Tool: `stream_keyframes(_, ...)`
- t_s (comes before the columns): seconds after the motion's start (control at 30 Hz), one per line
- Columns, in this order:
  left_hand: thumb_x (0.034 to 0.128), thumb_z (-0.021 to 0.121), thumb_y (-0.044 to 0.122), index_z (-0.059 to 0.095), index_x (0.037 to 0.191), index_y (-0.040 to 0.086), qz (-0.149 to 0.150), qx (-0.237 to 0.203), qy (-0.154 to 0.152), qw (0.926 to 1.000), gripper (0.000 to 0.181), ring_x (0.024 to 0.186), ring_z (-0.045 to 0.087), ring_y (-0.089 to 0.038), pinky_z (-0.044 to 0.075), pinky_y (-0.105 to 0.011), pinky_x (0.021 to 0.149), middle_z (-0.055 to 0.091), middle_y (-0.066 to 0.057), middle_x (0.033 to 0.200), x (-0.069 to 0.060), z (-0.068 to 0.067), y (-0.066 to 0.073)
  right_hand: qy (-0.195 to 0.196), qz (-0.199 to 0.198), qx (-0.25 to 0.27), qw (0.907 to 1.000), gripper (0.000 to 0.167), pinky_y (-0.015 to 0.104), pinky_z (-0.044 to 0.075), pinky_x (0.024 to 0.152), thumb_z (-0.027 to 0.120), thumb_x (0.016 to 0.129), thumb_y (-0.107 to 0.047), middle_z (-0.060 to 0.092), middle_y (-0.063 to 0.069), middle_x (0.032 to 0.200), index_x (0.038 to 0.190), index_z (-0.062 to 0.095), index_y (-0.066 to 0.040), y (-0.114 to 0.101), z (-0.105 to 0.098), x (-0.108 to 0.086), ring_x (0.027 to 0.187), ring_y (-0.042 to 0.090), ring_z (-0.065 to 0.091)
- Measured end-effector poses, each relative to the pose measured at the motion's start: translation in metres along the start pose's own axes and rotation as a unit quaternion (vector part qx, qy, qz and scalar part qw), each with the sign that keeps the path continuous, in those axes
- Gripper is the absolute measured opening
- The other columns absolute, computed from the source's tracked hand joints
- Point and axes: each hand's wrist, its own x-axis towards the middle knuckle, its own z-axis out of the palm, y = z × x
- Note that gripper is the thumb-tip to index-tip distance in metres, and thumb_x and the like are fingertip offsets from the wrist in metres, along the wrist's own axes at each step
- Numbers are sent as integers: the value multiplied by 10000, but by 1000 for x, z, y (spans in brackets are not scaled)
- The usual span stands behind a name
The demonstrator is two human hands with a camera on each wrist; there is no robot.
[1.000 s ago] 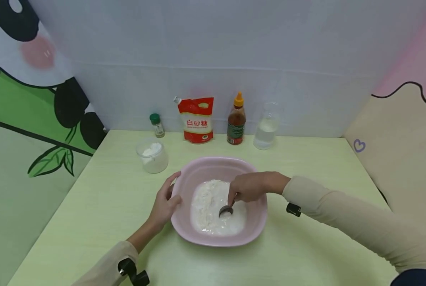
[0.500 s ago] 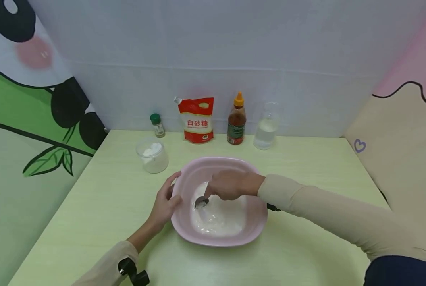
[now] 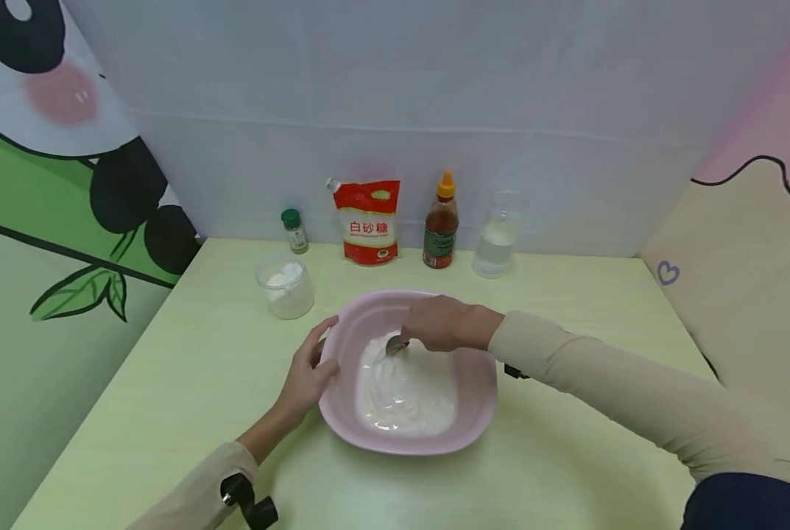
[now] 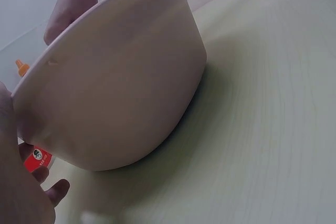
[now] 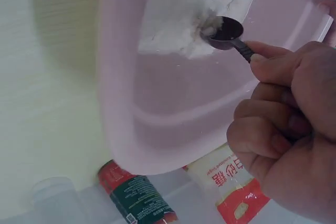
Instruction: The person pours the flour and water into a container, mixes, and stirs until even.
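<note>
A pink plastic basin (image 3: 479, 408) stands on the table with a wet white mixture of powder and liquid (image 3: 414, 405) in it. My left hand (image 3: 307, 375) grips the basin's left rim, thumb over the edge. In the right wrist view, a small black measuring spoon (image 5: 224, 31) has some white paste in its bowl. My right hand (image 3: 444, 324) reaches over the basin and pinches the spoon's short handle between thumb and forefinger, the other fingers curled. The spoon's bowl touches the mixture near the far side.
Behind the basin stand a green-capped jar (image 3: 295, 232), a red sugar pouch (image 3: 370, 224), a sauce bottle (image 3: 441, 228) with an orange cap, and a glass bottle of clear liquid (image 3: 496, 246). A clear tub of white stuff (image 3: 287, 291) is left of the basin.
My right hand has swept the spoon leftward through the mixture, then to the basin's far side. The dry powder heap on the left now looks wet and smoother. The left hand keeps its grip.
</note>
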Motion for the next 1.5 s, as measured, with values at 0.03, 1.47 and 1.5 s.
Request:
stream_keyframes(0.03,806,464,-113,371,1533,153,-13,-5,-2,10000,780,1108,613,-406,589,-306,714,509,-294,1445,0,0,0,-21,-72,93,9999,315,346,543,795,575,940,-15,736,15,1039,1140,749,-184,1,1,-2,908,197,625)
stream_keyframes(1.47,796,467,-120,379,1527,143,53,-31,72,10000,782,1058,616,-382,581,-284,692,540,-300,1410,0,0,-2,-52,-109,276,9995,390,311,524,883,571,937,-4,734,7,1128,1242,716,-197,-1,3,3,1003,183,640)
stream_keyframes(1.5,797,469,-120,380,1528,149,40,-24,70,10000,783,1059,616,-383,584,-290,692,540,-297,1412,0,1,-2,-88,1,345,9994,379,326,528,892,573,940,-5,731,10,1138,1241,715,-187,2,2,2,1023,195,637)
